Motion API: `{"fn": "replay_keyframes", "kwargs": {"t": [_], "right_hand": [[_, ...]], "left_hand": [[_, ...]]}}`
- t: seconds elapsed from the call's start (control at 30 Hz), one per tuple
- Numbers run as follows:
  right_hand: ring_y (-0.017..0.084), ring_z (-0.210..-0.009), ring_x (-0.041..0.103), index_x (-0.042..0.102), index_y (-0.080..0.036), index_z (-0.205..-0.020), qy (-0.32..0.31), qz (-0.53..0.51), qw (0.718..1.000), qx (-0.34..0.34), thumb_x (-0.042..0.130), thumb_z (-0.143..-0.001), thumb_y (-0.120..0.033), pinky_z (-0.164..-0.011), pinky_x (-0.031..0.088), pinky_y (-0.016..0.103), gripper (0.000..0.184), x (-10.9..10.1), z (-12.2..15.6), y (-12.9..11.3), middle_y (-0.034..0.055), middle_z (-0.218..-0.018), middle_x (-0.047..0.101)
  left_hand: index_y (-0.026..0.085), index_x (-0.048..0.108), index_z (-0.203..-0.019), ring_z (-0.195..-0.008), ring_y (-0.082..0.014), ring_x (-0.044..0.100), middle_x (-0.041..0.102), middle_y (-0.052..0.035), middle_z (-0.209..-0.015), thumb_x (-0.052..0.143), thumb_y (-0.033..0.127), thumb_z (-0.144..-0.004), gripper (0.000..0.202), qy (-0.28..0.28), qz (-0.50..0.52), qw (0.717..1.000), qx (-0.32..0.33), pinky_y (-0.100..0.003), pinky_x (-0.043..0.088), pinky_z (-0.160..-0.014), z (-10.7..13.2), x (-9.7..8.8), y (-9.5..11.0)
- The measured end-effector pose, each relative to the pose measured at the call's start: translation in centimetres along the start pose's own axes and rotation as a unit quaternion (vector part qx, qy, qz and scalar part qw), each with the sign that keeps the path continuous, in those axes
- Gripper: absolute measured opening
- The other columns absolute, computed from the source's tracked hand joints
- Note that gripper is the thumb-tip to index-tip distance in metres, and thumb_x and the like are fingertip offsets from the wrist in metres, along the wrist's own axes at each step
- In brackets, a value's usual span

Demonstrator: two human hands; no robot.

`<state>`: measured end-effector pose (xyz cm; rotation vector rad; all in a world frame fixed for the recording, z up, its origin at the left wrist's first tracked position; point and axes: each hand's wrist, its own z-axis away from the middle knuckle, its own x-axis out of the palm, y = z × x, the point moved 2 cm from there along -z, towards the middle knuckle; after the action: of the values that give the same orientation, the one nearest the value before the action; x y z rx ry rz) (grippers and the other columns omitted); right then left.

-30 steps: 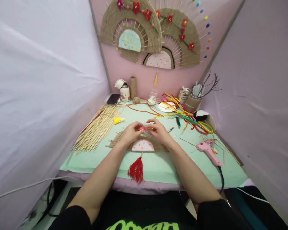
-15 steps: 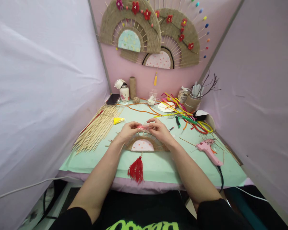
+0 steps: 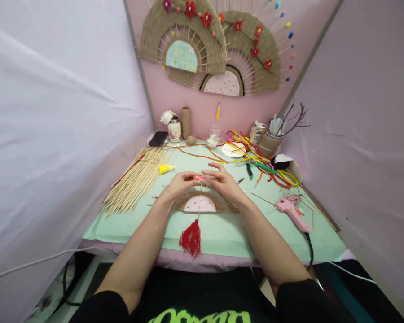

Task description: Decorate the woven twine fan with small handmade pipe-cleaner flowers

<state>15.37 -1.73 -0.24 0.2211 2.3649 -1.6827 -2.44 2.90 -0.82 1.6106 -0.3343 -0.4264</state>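
Between my two hands is a small, soft-looking pink piece (image 3: pixel 199 178), with what seems to be clear wrapping about it. The fingertips of my left hand (image 3: pixel 184 183) are closed on its left side. My right hand (image 3: pixel 222 180) pinches at its right end, the index finger raised. Just below the hands lies a half-round twine fan (image 3: pixel 199 204) with thin stick ribs and a dotted white centre. My forearms and hands hide its outer parts. A red tassel (image 3: pixel 190 237) hangs from the fan's lower edge toward me.
Left lies a pile of thin wooden sticks (image 3: pixel 134 181), near a yellow tassel (image 3: pixel 166 169). On the right are a pink glue gun (image 3: pixel 293 214), green-handled pliers (image 3: pixel 265 168) and coloured pipe cleaners (image 3: pixel 239 143). A jar (image 3: pixel 174 131) and a phone (image 3: pixel 158 139) stand behind.
My right fingers have shifted slightly and spread a little, and more of the pink piece shows. The fan and tassel have stayed in place.
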Motion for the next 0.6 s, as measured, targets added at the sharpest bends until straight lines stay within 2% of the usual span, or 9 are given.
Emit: {"fn": "replay_keyframes", "kwargs": {"t": [0.1,0.17,0.33,0.47,0.6], "right_hand": [[0.021,-0.115,0.056,0.075,-0.027,-0.103,0.001,0.019,1.000,0.005,0.065,-0.083,-0.033,-0.095,0.050,0.037,0.023,-0.05,-0.08,-0.07,0.0075,-0.131,0.050],[0.021,-0.114,0.056,0.076,-0.026,-0.099,0.002,0.033,0.999,-0.001,0.065,-0.083,-0.032,-0.096,0.049,0.037,0.020,-0.07,-0.14,-0.16,0.0074,-0.127,0.054],[0.021,-0.119,0.054,0.075,-0.029,-0.101,-0.013,0.028,0.999,-0.019,0.068,-0.082,-0.037,-0.096,0.048,0.035,0.022,0.03,-0.16,-0.41,0.0064,-0.129,0.054],[0.020,-0.112,0.057,0.075,-0.026,-0.096,-0.015,0.015,1.000,-0.019,0.069,-0.081,-0.040,-0.090,0.051,0.033,0.022,0.15,-0.18,-0.15,0.0071,-0.128,0.054],[0.020,-0.116,0.055,0.074,-0.025,-0.097,-0.010,0.015,0.999,-0.029,0.069,-0.081,-0.039,-0.088,0.052,0.032,0.022,0.35,-0.24,0.13,0.0081,-0.136,0.048]], "left_hand": [[0.015,0.069,-0.096,-0.087,-0.0188,0.064,0.072,-0.0061,-0.091,0.083,0.038,-0.058,0.046,0.042,0.068,0.997,-0.006,-0.035,0.048,-0.086,-0.16,-0.27,-0.21],[0.016,0.067,-0.092,-0.084,-0.0173,0.064,0.071,-0.0040,-0.087,0.084,0.039,-0.057,0.045,0.053,0.101,0.993,-0.007,-0.035,0.049,-0.085,-0.21,-0.27,-0.32],[0.016,0.067,-0.081,-0.080,-0.0156,0.063,0.069,-0.0034,-0.083,0.079,0.046,-0.064,0.037,0.006,0.095,0.995,-0.015,-0.034,0.049,-0.086,-0.11,0.23,-0.29],[0.016,0.068,-0.079,-0.082,-0.0149,0.062,0.069,-0.0036,-0.085,0.076,0.046,-0.067,0.033,0.008,0.082,0.997,-0.008,-0.033,0.049,-0.087,-0.13,0.37,-0.25],[0.016,0.069,-0.080,-0.082,-0.0150,0.062,0.069,-0.0043,-0.086,0.076,0.045,-0.067,0.032,0.001,0.094,0.996,-0.008,-0.034,0.049,-0.087,-0.26,0.35,-0.55]]}}
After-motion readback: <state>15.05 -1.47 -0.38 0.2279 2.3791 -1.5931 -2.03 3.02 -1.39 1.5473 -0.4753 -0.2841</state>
